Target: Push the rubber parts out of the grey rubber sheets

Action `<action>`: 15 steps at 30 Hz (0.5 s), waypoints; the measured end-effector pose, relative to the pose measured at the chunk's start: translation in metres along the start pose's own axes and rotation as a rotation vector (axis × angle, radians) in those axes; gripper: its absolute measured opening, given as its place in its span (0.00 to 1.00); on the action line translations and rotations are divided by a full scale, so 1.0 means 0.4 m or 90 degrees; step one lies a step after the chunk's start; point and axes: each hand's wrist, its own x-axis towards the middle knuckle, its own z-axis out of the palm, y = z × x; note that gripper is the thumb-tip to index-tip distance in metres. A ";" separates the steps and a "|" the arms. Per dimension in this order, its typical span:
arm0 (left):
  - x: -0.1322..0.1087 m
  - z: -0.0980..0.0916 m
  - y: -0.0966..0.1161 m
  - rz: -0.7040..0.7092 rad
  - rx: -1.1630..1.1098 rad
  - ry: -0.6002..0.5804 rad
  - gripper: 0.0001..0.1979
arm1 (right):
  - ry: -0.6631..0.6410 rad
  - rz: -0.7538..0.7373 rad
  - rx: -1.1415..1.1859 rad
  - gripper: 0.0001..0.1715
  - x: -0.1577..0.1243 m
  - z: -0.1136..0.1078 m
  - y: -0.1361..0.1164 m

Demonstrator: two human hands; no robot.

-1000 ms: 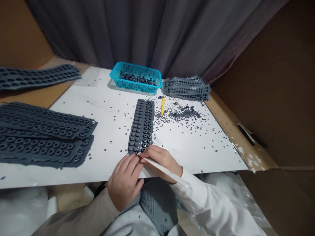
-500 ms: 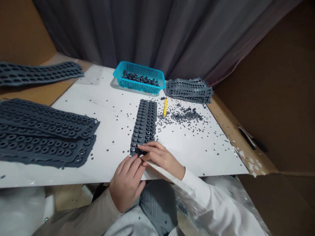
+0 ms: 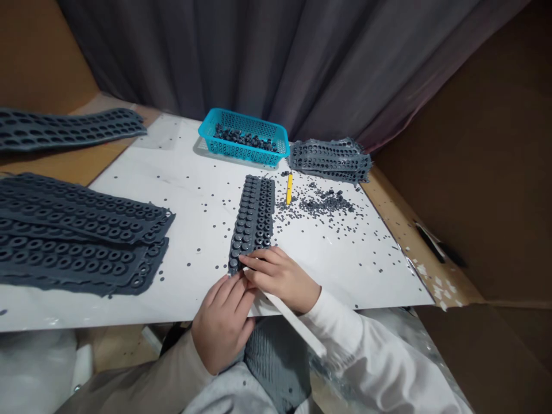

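Free lane btwn grey sheets (image 3: 81,230) on L & ctr strip (image 3: 252,218) (few stray discs (image 3: 198,249)), basket (image 3: 241,153) at far end.

A: How is the view set?
B: Head-worn; the white tabletop (image 3: 328,270) is viewed from above, forward and downward, at close range.
A: Far limit?
B: Set by the grey curtain (image 3: 241,52).

The person is wearing a long right sleeve (image 3: 388,362) that is showing white, creasing in loose folds and puckering into fine gathers on the underside near the wrist. The left sleeve (image 3: 146,382), also long, is looking a shaded grey-beige and is lying smoother. Ribbed dark grey cloth (image 3: 278,356) is covering part of the lap; paler grey cloth (image 3: 233,397) beside it is bearing a small dark speck (image 3: 244,382).
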 end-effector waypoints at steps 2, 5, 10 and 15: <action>0.000 -0.001 0.000 0.001 0.004 0.000 0.15 | 0.003 -0.016 -0.029 0.07 0.001 0.000 0.002; 0.001 -0.003 -0.001 0.009 0.005 -0.004 0.16 | 0.024 -0.014 -0.037 0.05 -0.001 0.004 0.002; 0.000 -0.003 -0.003 0.001 -0.001 -0.012 0.17 | 0.064 0.036 0.086 0.06 -0.004 0.013 0.001; -0.006 0.000 -0.004 -0.014 -0.031 -0.033 0.16 | 0.151 0.185 0.210 0.11 -0.003 -0.003 0.014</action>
